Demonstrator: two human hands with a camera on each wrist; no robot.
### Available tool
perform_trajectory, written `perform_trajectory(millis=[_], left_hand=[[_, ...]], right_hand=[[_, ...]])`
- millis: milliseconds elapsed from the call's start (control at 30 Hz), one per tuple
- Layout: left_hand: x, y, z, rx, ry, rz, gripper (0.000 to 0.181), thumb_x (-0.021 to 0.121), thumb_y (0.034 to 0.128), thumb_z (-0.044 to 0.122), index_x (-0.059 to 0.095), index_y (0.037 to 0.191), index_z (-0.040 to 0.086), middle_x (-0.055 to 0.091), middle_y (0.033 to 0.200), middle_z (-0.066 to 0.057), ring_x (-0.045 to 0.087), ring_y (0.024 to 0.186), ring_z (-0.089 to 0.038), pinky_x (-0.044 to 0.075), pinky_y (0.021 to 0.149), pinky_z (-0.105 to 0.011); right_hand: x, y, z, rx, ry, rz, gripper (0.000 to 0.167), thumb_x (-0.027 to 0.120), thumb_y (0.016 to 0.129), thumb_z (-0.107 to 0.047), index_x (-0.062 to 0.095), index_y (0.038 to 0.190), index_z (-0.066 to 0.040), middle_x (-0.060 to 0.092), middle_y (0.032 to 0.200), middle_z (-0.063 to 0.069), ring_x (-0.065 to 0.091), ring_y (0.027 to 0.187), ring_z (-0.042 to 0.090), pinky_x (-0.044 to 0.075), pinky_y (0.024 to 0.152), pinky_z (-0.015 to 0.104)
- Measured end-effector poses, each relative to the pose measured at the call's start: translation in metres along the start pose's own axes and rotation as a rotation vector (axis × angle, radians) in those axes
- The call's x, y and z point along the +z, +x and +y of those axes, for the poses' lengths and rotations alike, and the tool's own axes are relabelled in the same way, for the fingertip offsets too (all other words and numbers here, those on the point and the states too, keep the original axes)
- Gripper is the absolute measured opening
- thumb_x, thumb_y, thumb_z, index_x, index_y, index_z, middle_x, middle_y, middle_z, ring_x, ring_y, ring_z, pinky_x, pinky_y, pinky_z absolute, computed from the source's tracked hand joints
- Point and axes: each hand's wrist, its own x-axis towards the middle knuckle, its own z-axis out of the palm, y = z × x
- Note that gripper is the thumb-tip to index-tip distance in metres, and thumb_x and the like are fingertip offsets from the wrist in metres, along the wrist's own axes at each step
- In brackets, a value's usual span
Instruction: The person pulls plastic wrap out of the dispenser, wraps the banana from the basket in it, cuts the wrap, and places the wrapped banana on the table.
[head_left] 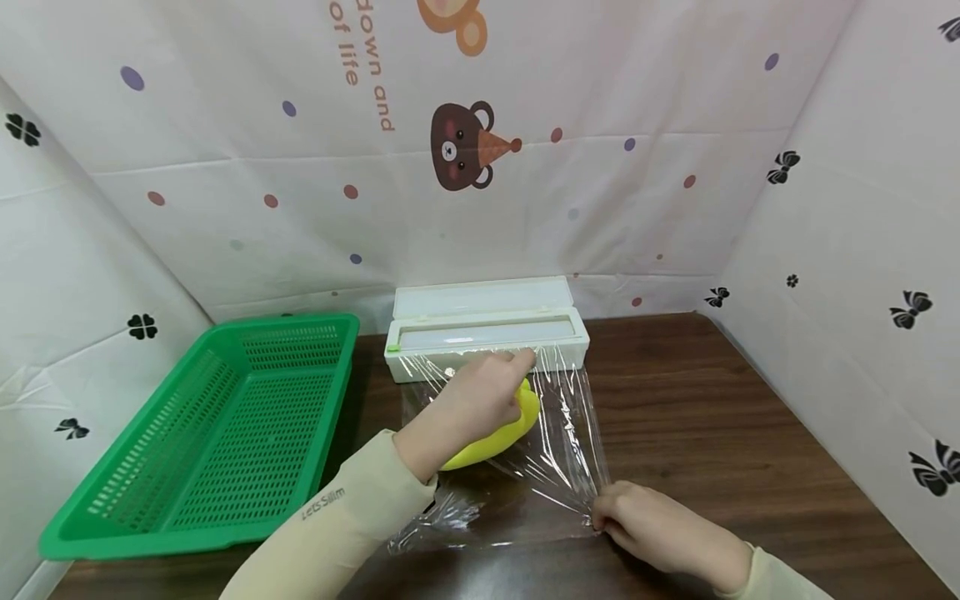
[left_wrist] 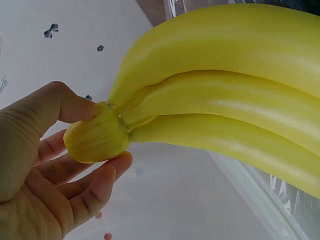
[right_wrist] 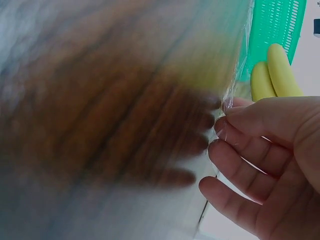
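A bunch of yellow bananas (left_wrist: 225, 95) hangs by its stem end from my left hand (head_left: 480, 396), whose thumb and fingers pinch that end. Clear plastic wrap (head_left: 555, 433) stretches from the white wrap dispenser (head_left: 487, 333) toward the front of the table. With thumb and fingertips, my right hand (head_left: 645, 525) pinches the right edge of this film. In the head view the left hand and forearm hide part of the bananas, which show over the film. The film's front left part is bunched and crinkled.
A green perforated basket (head_left: 318, 450) stands on the left of the brown wooden table (head_left: 660, 400). The dispenser's lid (head_left: 483, 296) is raised at the back. Printed cloth walls (head_left: 600, 208) enclose the back and sides.
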Motion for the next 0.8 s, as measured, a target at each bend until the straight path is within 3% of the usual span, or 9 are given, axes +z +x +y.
perform_trajectory(millis=[300,567,800], left_hand=[[0.011,0.005,0.008,0.024,0.090,-0.033,0.043,0.072,0.0708,0.004,0.048,0.107,0.007,0.053,0.064,0.002,0.048,0.058,-0.012,0.042,0.051,-0.020],[0.022,0.013,0.019,0.018,0.169,-0.060,0.030,0.069,0.0734,0.008,0.048,0.095,0.012,0.054,0.069,0.003,0.051,0.057,-0.014,0.041,0.048,-0.023],[0.035,0.021,0.024,0.010,0.223,-0.063,0.029,0.066,0.0758,0.011,0.053,0.102,0.014,0.060,0.080,0.003,0.053,0.057,-0.016,0.043,0.049,-0.026]], right_hand=[[0.000,0.000,0.000,0.005,0.007,-0.004,0.019,0.069,0.077,-0.001,0.063,0.077,-0.019,0.058,0.079,-0.013,0.054,0.075,0.000,0.046,0.063,0.018],[0.001,0.000,0.001,-0.021,-0.004,0.027,0.021,0.069,0.075,-0.001,0.061,0.075,-0.020,0.056,0.077,-0.014,0.052,0.073,-0.001,0.044,0.061,0.016],[0.001,0.000,0.001,-0.018,-0.003,0.018,0.021,0.069,0.075,0.000,0.060,0.075,-0.020,0.055,0.076,-0.014,0.051,0.072,-0.002,0.044,0.061,0.016]])
